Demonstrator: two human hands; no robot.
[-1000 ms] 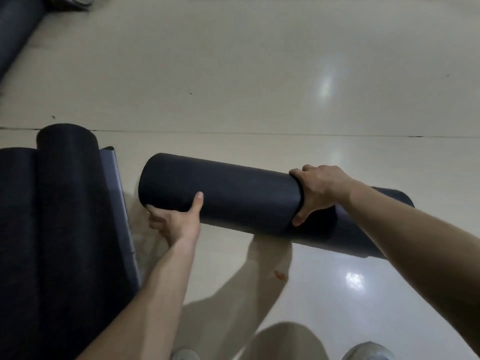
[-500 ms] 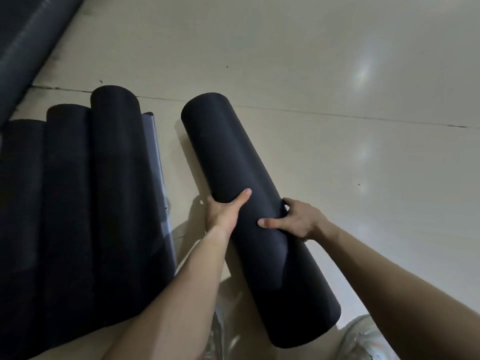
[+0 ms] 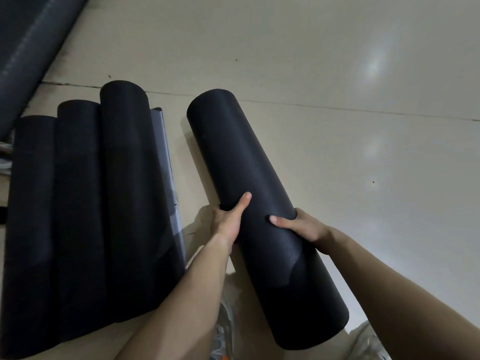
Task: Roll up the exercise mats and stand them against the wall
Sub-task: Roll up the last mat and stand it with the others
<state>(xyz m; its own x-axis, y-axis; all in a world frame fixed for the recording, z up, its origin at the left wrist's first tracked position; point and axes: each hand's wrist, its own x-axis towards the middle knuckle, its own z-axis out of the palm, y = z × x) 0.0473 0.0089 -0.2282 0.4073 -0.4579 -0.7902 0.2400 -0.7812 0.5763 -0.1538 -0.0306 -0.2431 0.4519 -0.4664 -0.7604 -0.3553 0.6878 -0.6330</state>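
Firmly, the left hand (image 3: pixel 228 222) and right hand (image 3: pixel 301 227) clasp the rolled mat (image 3: pixel 241 157), just right of the row of rolled mats (image 3: pixel 78 203), and should squeeze tight so it cannot unwind while setting it snug beside that row.

Left forearm in from 7 o'clock, right from 4. Left hand (image 3: pixel 228 219) grips rolled mat (image 3: pixel 233 157), thumb toward 1 o'clock; right hand (image 3: pixel 298 227) grips opposite side, thumb toward 9.
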